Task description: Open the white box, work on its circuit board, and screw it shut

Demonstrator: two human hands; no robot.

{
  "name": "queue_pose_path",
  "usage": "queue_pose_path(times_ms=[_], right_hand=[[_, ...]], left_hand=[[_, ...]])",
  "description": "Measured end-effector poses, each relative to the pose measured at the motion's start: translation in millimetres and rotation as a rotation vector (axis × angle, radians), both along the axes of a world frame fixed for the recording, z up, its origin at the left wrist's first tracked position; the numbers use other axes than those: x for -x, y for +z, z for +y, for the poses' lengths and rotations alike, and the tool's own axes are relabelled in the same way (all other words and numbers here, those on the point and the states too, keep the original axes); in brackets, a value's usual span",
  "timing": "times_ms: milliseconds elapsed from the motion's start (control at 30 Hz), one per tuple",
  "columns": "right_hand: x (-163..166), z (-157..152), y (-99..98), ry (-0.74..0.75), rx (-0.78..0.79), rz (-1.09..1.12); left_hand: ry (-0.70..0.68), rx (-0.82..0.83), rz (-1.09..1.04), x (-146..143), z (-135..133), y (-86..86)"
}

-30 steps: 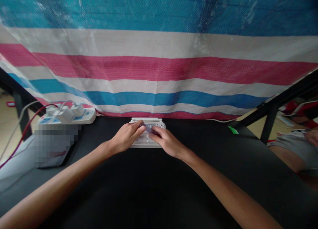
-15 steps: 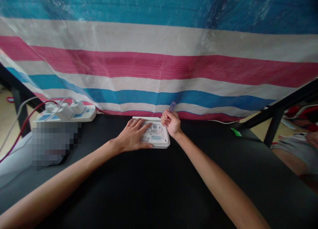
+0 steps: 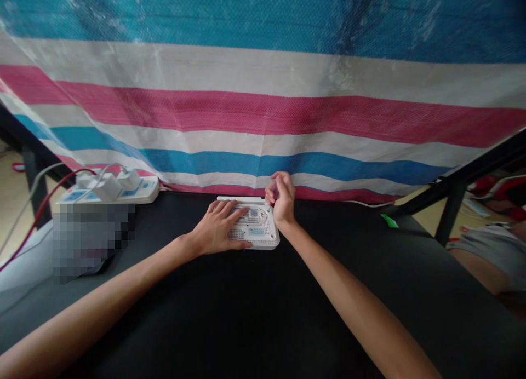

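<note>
- A person's two bare hands work at the far edge of a matte black tabletop (image 3: 255,308), seen from above by a camera worn on the head.
- Between them, at the middle of that far edge, lies a flat white plastic device (image 3: 258,225) with rounded corners, tiny vent holes and printed labels on its upper face; a slim white bar runs along its far side.
- The left hand (image 3: 219,225) is spread open and laid flat over the device's left part, fingers reaching across the top, thumb along the near edge.
- The right hand (image 3: 282,199) is curled at the device's far right corner, fingers bent around a slim purple handle (image 3: 276,193), mostly hidden in the grip. Whether its lower end touches the device cannot be seen.
- At the far left sits a white power strip (image 3: 143,191) with chunky white plugs (image 3: 107,185) and a red cable (image 3: 49,201); a pixelated patch blots out the area just in front.
- Well to the right lies a small bright green scrap (image 3: 389,220).
- Behind everything hangs a woven plastic sheet (image 3: 263,110) striped blue, white and pinkish red.
- At the right edge, beyond the table, another person's grey shorts (image 3: 489,245) show.
</note>
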State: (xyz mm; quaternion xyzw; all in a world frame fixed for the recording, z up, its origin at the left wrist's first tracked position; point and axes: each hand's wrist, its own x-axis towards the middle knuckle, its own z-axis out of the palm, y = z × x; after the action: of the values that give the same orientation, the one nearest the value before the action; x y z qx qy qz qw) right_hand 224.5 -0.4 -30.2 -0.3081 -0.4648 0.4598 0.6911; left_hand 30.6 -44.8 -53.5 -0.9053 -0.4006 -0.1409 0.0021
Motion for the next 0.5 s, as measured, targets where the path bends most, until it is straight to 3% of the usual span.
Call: queue_pose_path(times_ms=[100, 500], right_hand=[[5.6, -1.7, 0.5, -0.069, 0.004, 0.045], [-0.3, -0.5, -6.4, -0.083, -0.086, 0.031]], left_hand=[[-0.009, -0.005, 0.012, -0.4, 0.0, -0.3], [-0.025, 0.003, 0.005, -0.2, 1.1, -1.1]])
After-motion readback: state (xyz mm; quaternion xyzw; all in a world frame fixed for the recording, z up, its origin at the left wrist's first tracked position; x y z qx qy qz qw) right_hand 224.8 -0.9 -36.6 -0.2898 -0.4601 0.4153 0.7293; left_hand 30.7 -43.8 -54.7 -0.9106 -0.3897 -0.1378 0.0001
